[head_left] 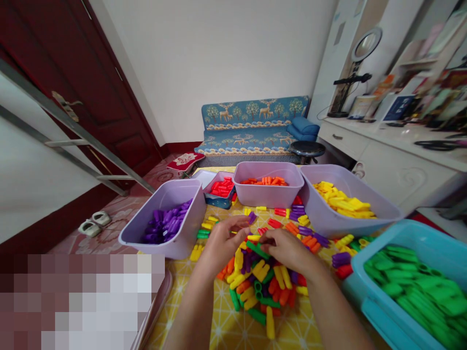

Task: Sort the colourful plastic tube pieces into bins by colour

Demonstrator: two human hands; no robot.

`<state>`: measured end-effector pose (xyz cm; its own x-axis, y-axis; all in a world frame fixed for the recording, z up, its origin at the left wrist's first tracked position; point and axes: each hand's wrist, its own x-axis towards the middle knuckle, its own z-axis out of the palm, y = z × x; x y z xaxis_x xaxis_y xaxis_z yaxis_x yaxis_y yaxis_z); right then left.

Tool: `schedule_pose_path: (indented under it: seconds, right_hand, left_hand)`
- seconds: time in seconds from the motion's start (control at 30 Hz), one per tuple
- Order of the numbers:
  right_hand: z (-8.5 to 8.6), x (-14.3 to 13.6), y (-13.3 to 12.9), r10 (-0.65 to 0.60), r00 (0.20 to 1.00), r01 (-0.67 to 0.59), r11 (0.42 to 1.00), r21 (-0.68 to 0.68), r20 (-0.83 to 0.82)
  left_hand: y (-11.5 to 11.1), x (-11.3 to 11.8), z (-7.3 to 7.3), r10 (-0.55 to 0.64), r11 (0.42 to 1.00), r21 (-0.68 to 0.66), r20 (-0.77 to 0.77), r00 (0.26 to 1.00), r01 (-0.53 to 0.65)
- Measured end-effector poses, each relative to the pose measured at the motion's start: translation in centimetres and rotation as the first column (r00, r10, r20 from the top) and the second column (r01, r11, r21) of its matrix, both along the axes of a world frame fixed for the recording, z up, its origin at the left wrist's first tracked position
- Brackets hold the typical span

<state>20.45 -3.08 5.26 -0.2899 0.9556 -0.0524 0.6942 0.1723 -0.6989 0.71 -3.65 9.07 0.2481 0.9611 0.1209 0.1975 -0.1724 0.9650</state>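
Observation:
A mixed heap of small plastic tube-like pieces point(260, 271), many joined side by side, lies on the yellow tablecloth in yellow, green, orange, purple and red. Over the heap's far left part is my left hand point(228, 240), its thumb and fingers apart and nothing visible between them. My right hand point(286, 247) reaches in from the right, fingers curled down onto a green plastic piece point(257, 250) at the top of the heap. Its fingertips are partly hidden. More loose pieces, such as a purple pair point(341, 259), lie scattered beyond and beside the heap.
Lilac bins hold purple point(170, 221), orange point(268, 181) and yellow point(343, 201) pieces. A smaller box has red pieces point(221, 186). At right, a turquoise bin point(375, 304) holds green ones. Beyond stand a blue patterned sofa point(251, 129), a black stool point(307, 148) and a white dresser point(386, 165).

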Motion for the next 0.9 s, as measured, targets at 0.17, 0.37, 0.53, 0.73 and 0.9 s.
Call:
schedule_pose_path:
  seconds: [0.17,0.37,0.53,0.73,0.9]
  right_hand:
    - [-0.4,0.0,1.1,-0.178,0.906,0.203,0.979,0.024,-0.384]
    - [0.7,-1.0,0.6,-0.242,0.758,0.162,0.969,-0.185,-0.605]
    - [-0.5,-1.0,0.7,-0.175,0.852,0.148,0.984,-0.095,-0.494]
    - [-2.2,-1.1,0.9,-0.152,0.92,0.195,0.977,0.087,-0.36]
    - [-2.2,-2.2,0.7,-0.167,0.944,0.196,0.978,0.076,-0.284]
  left_hand:
    - [0.4,0.1,-2.0,-0.012,0.996,0.079,-0.217,0.976,0.03]
    - [0.9,1.2,-2.8,0.017,0.998,0.056,-0.155,0.988,-0.008]
    - [1.0,1.6,-3.6,-0.019,0.992,0.109,-0.324,0.946,0.057]
    - [0.6,1.4,-3.5,-0.012,0.982,0.157,-0.516,0.857,0.108]
    - [0.6,1.9,-3.9,0.019,0.984,0.168,-0.443,0.896,0.062]
